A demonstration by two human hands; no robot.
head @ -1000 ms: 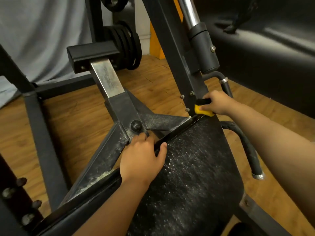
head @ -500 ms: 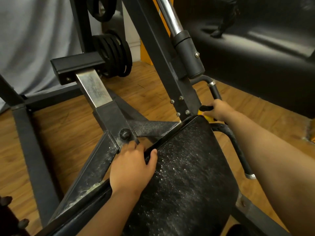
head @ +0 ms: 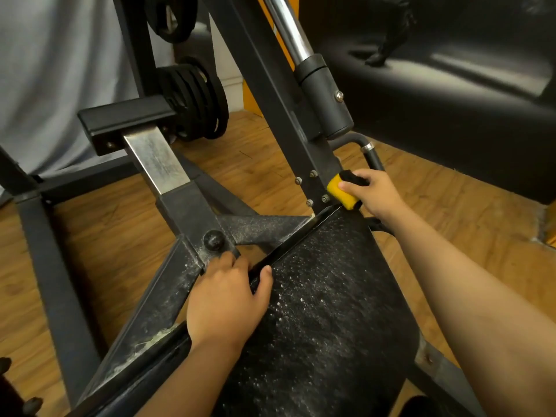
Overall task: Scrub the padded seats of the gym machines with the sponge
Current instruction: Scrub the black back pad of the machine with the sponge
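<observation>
A black padded seat (head: 328,302), wet and speckled with white foam, fills the lower middle of the view. My right hand (head: 376,192) grips a yellow sponge with a black scrub side (head: 341,191) at the seat's far corner, against the machine's upright post. My left hand (head: 225,299) rests on the seat's left edge, thumb on the pad and fingers curled over the metal frame.
The machine's black steel frame (head: 180,218) spreads left of the seat, streaked with foam. Black weight plates (head: 195,106) hang behind it. A curved handle (head: 371,155) sits past my right hand. A black sofa (head: 451,94) stands to the right on the wooden floor (head: 99,224).
My right hand lifted the sponge from behind the seat's far corner up onto the corner edge, so more of the yellow shows. My left hand stayed in place.
</observation>
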